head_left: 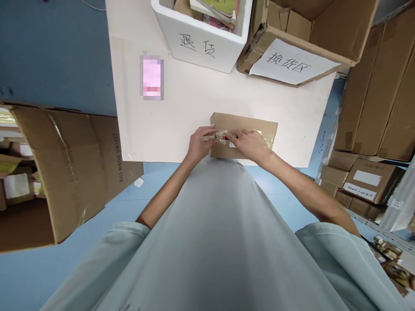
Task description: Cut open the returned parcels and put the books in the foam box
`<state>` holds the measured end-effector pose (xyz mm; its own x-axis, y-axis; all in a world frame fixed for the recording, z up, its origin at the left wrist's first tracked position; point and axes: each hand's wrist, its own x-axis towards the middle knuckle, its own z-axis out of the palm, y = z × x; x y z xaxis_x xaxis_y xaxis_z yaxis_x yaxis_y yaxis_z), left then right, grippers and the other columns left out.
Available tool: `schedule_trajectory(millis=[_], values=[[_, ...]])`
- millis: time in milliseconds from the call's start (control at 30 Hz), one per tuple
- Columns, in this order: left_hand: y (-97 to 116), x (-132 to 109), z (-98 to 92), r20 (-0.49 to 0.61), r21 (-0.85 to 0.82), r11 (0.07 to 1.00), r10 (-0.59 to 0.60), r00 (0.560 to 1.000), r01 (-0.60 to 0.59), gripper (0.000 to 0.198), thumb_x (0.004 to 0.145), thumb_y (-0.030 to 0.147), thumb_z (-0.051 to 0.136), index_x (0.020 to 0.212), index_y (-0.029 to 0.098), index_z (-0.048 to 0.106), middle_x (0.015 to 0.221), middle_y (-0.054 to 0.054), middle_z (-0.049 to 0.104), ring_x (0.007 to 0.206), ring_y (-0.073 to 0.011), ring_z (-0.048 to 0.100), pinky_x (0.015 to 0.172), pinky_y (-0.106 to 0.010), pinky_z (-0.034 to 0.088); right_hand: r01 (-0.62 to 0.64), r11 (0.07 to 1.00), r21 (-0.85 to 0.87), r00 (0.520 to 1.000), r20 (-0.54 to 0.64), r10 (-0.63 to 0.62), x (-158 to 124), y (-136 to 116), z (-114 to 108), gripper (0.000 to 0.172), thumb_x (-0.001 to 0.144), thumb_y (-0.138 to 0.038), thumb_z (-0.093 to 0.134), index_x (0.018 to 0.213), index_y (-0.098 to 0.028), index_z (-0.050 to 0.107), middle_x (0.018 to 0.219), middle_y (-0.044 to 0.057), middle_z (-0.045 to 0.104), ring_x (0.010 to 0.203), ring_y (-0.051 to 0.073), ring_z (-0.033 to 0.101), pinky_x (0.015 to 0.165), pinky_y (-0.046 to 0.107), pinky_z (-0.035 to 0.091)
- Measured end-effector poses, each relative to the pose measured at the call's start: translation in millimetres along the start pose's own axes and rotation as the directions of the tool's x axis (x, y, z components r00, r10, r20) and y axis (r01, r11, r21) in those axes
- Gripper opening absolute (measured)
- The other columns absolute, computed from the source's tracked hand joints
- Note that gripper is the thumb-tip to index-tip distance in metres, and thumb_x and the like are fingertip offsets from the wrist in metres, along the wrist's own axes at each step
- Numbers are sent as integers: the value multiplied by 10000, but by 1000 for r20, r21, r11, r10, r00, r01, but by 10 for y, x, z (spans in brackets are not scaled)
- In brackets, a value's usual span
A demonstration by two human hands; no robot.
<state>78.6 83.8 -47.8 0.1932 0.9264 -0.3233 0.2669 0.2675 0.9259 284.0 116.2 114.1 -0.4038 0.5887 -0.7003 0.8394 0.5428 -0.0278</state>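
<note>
A flat brown cardboard box lies near the front edge of the white table, with shiny clear tape along its top. My left hand is closed at the box's left end, thumb and fingers against the edge and the tape there. Over the right half of the box, my right hand is closed around a small red and black tool. Only the tool's tip shows near the tape; my fingers hide the rest. Part of a white label peeks out below these fingers.
On the white table lies a blurred pink item. At its back stand a white foam bin of packets and an open carton with a paper sign. A large carton is at left; shelved boxes are at right.
</note>
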Motion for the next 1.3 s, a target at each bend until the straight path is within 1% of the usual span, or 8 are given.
schedule_trajectory(millis=[233,467,567,700,900,1067,1200,1300], values=[[51,-9,-20,-22,10,1000,-14,1000,15,308,911,223,777,1214,224,829,1441,-123,738,1216,-269,760,985,-448,726,-73,997,-11,996,44,74,-135,211,136,555,1051,40,397,1510,-90,680,1287,260,774,1148,347,755,803,381,485],[111,-22,-7,-75,5,999,-39,996,40,302,884,232,780,1179,211,842,1403,-109,757,1254,-285,757,1116,-486,674,-224,971,-87,970,79,231,-806,1043,701,582,1071,2,391,1577,-151,635,1143,213,789,1012,307,740,690,345,346],[139,-25,20,-115,4,999,-43,992,44,279,863,236,798,1136,213,852,1355,-102,776,1266,-287,755,1197,-491,624,-246,967,-66,969,3,247,-1061,1370,987,510,1130,-97,381,1546,-211,655,1107,183,786,935,274,694,666,340,277],[197,-47,64,-154,37,992,-110,982,117,296,852,248,803,1144,220,843,1374,-106,770,1263,-298,752,1150,-492,649,-244,970,4,965,-98,243,-1212,1651,1336,431,1144,-179,434,1484,-245,691,1090,160,784,872,245,639,663,338,249],[303,-110,150,-228,147,979,-106,968,142,325,881,272,755,1193,222,832,1405,-119,765,1255,-299,754,1079,-468,673,-196,972,126,949,-224,221,-1230,1922,1766,403,1152,-224,478,1475,-279,711,1078,128,782,819,222,610,653,333,253],[335,-137,218,-269,215,966,-84,959,145,342,907,308,742,1227,214,818,1418,-124,769,1259,-289,749,1052,-440,676,-100,953,284,905,-372,206,-1205,2032,1954,453,1212,-399,377,1389,-271,774,1046,110,805,820,224,637,618,335,269],[297,-152,224,-299,212,966,-80,951,148,341,940,405,779,1221,215,812,1427,-134,762,1326,-311,728,1114,-469,645,-15,831,556,831,-455,319,-1188,2079,2161,513,1206,-528,372,1418,-275,766,1134,103,833,933,254,729,663,331,423],[238,-180,151,-343,218,963,-77,936,159,339,967,449,781,1232,241,817,1487,-130,731,1448,-329,669,1196,-501,585,51,565,823,779,-387,493,-949,2011,2456,585,1144,-699,445,1349,-251,761,1116,91,845,878,253,748,759,364,565]])
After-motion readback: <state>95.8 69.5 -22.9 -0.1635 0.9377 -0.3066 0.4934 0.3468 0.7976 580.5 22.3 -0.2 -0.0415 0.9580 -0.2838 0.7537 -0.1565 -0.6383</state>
